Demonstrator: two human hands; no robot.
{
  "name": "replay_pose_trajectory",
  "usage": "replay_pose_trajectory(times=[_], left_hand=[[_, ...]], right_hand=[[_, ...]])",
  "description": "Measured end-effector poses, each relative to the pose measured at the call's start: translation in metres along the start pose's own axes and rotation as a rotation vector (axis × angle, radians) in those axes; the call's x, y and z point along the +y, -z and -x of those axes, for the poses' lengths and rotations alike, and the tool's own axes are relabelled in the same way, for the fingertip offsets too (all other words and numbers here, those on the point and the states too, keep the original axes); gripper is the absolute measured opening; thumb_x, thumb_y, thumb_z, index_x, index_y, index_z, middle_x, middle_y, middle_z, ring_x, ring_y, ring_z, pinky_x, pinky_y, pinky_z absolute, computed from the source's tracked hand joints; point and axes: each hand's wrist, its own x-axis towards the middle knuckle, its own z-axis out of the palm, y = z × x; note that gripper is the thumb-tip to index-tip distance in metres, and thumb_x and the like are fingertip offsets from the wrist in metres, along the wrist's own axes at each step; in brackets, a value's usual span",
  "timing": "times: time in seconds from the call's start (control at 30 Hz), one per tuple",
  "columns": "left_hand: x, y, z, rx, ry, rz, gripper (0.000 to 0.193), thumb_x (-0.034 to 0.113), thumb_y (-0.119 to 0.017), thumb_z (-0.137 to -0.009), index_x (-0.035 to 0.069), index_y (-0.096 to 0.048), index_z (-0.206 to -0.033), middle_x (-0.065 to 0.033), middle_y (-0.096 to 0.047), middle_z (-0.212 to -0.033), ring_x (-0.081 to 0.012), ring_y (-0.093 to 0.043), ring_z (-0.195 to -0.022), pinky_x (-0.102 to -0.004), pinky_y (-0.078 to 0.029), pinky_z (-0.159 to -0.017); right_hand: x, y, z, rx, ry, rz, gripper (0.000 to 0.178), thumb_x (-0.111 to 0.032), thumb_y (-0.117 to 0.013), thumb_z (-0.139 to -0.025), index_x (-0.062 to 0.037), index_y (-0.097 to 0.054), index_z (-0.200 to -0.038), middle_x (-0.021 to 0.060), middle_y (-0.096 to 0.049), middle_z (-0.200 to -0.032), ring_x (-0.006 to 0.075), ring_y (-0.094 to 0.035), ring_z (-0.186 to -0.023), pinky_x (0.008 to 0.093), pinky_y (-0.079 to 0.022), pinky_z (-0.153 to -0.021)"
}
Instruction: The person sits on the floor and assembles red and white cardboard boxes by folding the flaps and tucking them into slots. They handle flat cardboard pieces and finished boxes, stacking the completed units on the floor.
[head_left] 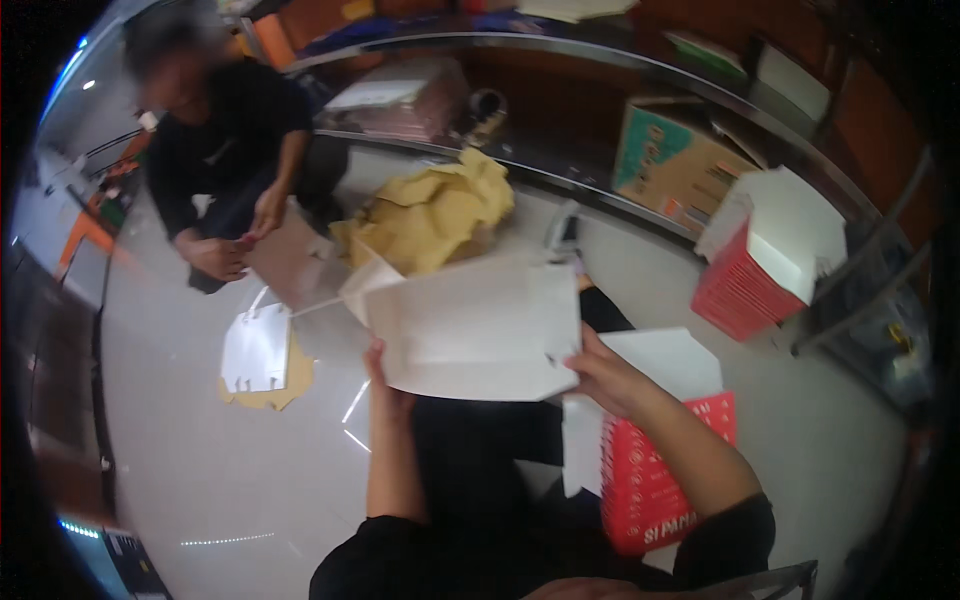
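White carton [480, 325] between left fingers [376, 365] and right fingers [593, 368]

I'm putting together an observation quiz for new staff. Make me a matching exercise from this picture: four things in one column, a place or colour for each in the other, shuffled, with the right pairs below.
Things
1. Open white carton
2. Crumpled paper
3. Cardboard box
4. Nested stack of cartons at the far right

Places and colours
A. Red outside, white inside
B. Brown with a green panel
C. Between the wearer's left hand and right hand
D. Yellowish tan all over

Right pairs
1-C, 2-D, 3-B, 4-A
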Motion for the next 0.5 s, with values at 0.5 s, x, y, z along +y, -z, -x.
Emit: replay_pose_trajectory(times=[0.5], left_hand=[[-0.027, -0.022, -0.001, -0.193, 0.27, 0.062, 0.061, 0.042, -0.045, -0.078, 0.005, -0.035, -0.126, -0.0141, -0.047, -0.115, -0.0264, -0.049, -0.103, -0.0398, -0.045, -0.081]], right_hand=[[-0.006, -0.001, 0.005, 0.004, -0.022, 0.075, 0.052, -0.029, -0.053, -0.083, -0.0046, -0.036, -0.126, 0.0096, -0.047, -0.118, 0.0175, -0.046, -0.108, 0.0325, -0.035, -0.092]])
